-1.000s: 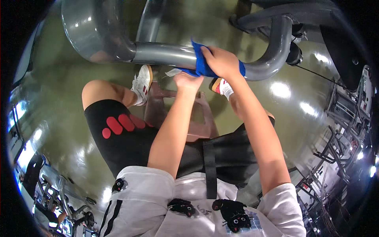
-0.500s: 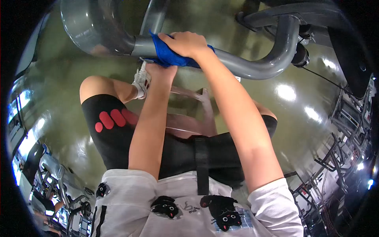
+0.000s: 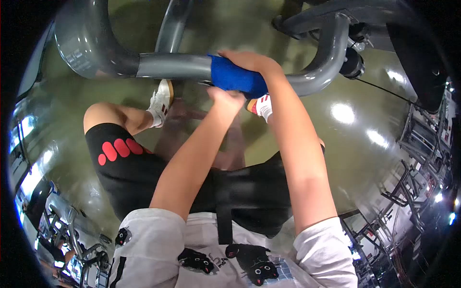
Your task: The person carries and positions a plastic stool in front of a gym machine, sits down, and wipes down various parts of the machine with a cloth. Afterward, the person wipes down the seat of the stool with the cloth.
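Observation:
A blue cloth (image 3: 235,76) is wrapped round a thick grey metal tube (image 3: 180,65) of a gym machine. My right hand (image 3: 249,62) curls over the top of the tube and presses the cloth against it. From below, my left hand (image 3: 228,98) grips the cloth at the tube's underside; most of its fingers are hidden behind the tube, with the thumb side showing.
The tube bends into a wide grey frame (image 3: 89,43) on the left and curves up on the right near a black pulley (image 3: 353,62) with a cable. My white shoes (image 3: 162,101) rest on the glossy floor. Other gym machines (image 3: 408,187) line the right side.
Both hands and the blue cloth have slid to the right along the tube. The cloth now lies flatter round it, and the view has shifted slightly.

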A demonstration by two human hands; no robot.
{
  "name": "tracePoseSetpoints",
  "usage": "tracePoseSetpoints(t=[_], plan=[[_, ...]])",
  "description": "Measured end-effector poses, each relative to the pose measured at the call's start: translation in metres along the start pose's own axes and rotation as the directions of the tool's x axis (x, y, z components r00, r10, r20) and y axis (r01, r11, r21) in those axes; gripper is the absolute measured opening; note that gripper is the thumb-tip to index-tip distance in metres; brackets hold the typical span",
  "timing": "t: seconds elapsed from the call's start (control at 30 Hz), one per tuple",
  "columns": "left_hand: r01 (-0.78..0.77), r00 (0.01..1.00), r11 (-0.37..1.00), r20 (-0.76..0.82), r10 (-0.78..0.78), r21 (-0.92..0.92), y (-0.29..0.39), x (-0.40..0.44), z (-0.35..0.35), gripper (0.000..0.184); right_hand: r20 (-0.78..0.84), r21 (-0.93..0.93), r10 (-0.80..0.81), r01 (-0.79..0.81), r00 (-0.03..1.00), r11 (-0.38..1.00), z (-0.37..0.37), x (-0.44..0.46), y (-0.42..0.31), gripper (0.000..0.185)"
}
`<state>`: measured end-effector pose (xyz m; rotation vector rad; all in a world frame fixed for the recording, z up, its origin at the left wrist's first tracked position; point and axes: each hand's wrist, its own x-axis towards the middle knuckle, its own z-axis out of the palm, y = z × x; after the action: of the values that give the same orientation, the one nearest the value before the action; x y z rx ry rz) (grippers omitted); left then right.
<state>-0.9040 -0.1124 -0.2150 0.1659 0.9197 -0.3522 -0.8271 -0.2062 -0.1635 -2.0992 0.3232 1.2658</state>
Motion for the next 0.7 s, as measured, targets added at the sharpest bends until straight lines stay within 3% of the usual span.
tracePoseSetpoints(t=[0.07, 0.1, 0.13, 0.17, 0.2, 0.27, 0.3, 0.33, 0.37, 0.4, 0.43, 0.47, 0.57, 0.63, 0.7], plan=[[0.058, 0.990, 0.997, -0.128, -0.051, 0.051, -0.020, -0.026, 0.023, 0.056, -0.057, -0.084, -0.032, 0.028, 0.998, 0.996, 0.001, 0.016, 0.048, 0.061], [0.063, 0.992, 0.997, -0.116, -0.058, 0.042, -0.027, -0.027, 0.020, 0.056, -0.103, -0.169, -0.069, 0.051, 0.992, 0.984, -0.001, 0.020, 0.065, 0.056], [0.167, 0.979, 0.984, -0.131, -0.158, 0.058, -0.038, -0.021, 0.011, 0.054, -0.114, -0.186, -0.066, 0.044, 0.991, 0.982, -0.006, 0.011, 0.069, 0.056], [0.271, 0.955, 0.960, -0.147, -0.259, 0.072, -0.051, -0.017, 0.003, 0.053, -0.192, -0.285, -0.018, -0.039, 0.981, 0.958, -0.007, -0.002, 0.077, 0.053], [0.280, 0.954, 0.958, -0.131, -0.270, 0.062, -0.063, -0.013, -0.005, 0.053, -0.272, -0.371, 0.023, -0.127, 0.962, 0.920, -0.007, -0.017, 0.082, 0.050], [0.370, 0.925, 0.862, -0.221, -0.309, 0.345, -0.083, -0.010, -0.018, 0.053, -0.343, -0.397, 0.041, -0.185, 0.938, 0.899, -0.007, -0.049, 0.078, 0.051], [0.375, 0.924, 0.858, -0.213, -0.317, 0.350, -0.091, -0.010, -0.026, 0.053, -0.400, -0.407, 0.053, -0.229, 0.915, 0.884, -0.007, -0.061, 0.076, 0.053], [0.389, 0.921, 0.794, -0.178, -0.347, 0.467, -0.095, -0.014, -0.031, 0.051, -0.513, -0.416, -0.041, -0.207, 0.857, 0.886, -0.001, -0.064, 0.083, 0.050], [0.390, 0.914, 0.715, -0.150, -0.377, 0.580, -0.098, -0.017, -0.039, 0.050, -0.523, -0.406, -0.036, -0.212, 0.852, 0.889, 0.003, -0.065, 0.090, 0.050], [0.393, 0.912, 0.705, -0.152, -0.381, 0.591, -0.096, -0.026, -0.041, 0.050, -0.601, -0.414, -0.128, -0.170, 0.789, 0.895, 0.008, -0.067, 0.094, 0.045], [0.284, 0.942, 0.545, -0.123, -0.313, 0.789, -0.092, -0.035, -0.043, 0.045, -0.671, -0.426, -0.218, -0.127, 0.709, 0.896, 0.014, -0.069, 0.096, 0.041], [0.159, 0.965, 0.338, -0.073, -0.253, 0.928, -0.086, -0.044, -0.046, 0.040, -0.680, -0.412, -0.211, -0.127, 0.702, 0.902, 0.022, -0.069, 0.097, 0.041], [0.146, 0.977, 0.282, -0.093, -0.194, 0.948, -0.070, -0.067, -0.047, 0.034, -0.939, -0.313, -0.285, -0.128, 0.194, 0.941, 0.048, -0.054, 0.102, 0.029], [0.065, 0.976, 0.259, -0.008, -0.217, 0.964, -0.058, -0.073, -0.049, 0.032, -0.988, -0.140, -0.135, -0.060, 0.081, 0.988, 0.066, -0.056, 0.095, 0.037], [0.049, 0.992, 0.210, -0.023, -0.124, 0.977, -0.051, -0.084, -0.040, 0.030, -0.991, -0.105, -0.103, -0.022, 0.082, 0.994, 0.073, -0.062, 0.093, 0.040]])
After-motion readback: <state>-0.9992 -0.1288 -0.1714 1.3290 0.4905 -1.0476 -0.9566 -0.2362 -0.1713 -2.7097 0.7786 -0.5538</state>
